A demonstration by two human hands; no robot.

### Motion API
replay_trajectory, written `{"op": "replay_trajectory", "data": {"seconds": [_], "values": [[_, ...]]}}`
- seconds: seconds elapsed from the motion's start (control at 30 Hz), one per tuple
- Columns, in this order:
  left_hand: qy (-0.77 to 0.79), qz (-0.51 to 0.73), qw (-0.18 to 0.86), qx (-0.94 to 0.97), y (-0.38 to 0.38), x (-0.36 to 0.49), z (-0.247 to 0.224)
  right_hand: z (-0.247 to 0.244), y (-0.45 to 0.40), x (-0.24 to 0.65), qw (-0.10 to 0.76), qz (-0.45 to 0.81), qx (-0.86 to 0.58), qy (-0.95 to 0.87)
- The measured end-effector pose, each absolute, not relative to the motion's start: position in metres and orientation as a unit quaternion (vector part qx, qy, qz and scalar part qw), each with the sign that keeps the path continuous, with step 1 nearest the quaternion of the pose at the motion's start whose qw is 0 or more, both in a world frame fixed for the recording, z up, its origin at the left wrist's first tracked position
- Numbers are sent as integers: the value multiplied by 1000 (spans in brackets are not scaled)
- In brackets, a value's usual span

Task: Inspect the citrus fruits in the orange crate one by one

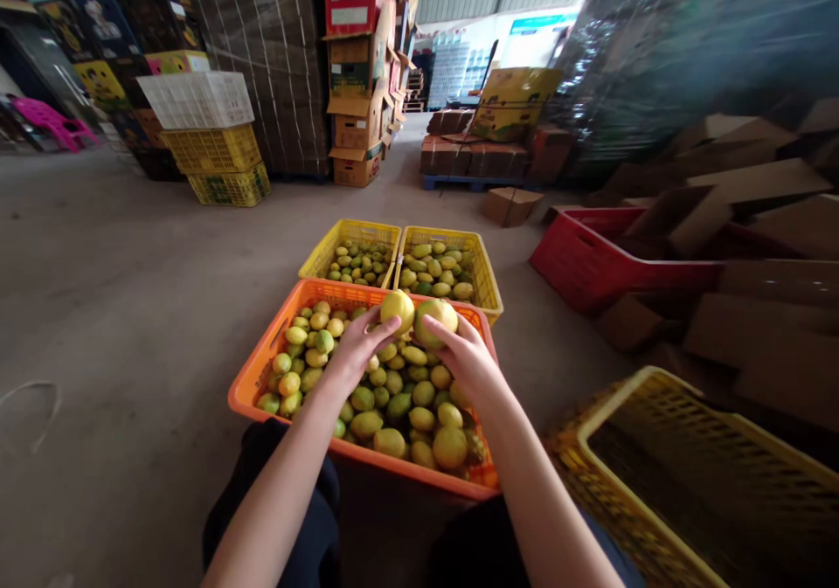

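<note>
My left hand has its fingers around a yellow lemon, held up above the far side of an orange crate. Close beside it, my right hand grips a second, greener lemon. Many loose lemons in yellow and green shades fill the crate below both hands. My forearms cover part of the fruit.
Two yellow crates with more lemons stand just behind the orange one. At the right are a yellow crate, a red crate and loose cardboard. Stacked crates and cartons stand farther back.
</note>
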State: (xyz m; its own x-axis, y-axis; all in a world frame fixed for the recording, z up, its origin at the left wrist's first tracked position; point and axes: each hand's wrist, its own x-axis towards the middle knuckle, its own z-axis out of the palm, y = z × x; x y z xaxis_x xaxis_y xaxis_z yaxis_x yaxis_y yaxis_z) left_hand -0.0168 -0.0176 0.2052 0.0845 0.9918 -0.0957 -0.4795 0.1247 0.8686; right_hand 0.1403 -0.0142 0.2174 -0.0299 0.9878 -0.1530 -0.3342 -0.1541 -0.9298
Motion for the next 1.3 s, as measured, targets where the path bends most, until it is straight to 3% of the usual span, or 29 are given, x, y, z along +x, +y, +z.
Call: {"op": "replay_trajectory", "data": {"seconds": [0.37,0.67,0.83,1.0,1.3], "values": [[351,583,684,263,-18,-18,206,213,-5,140,615,627,-385,-285],[348,604,678,232,-16,-20,206,219,-6,153,566,657,-378,-325],[361,582,675,274,-16,-16,204,212,-7,146,591,609,-419,-323],[382,572,659,305,-19,-12,206,215,-14,135,553,598,-452,-363],[352,600,660,284,-15,-24,205,215,-5,146,538,662,-399,-337]]}}
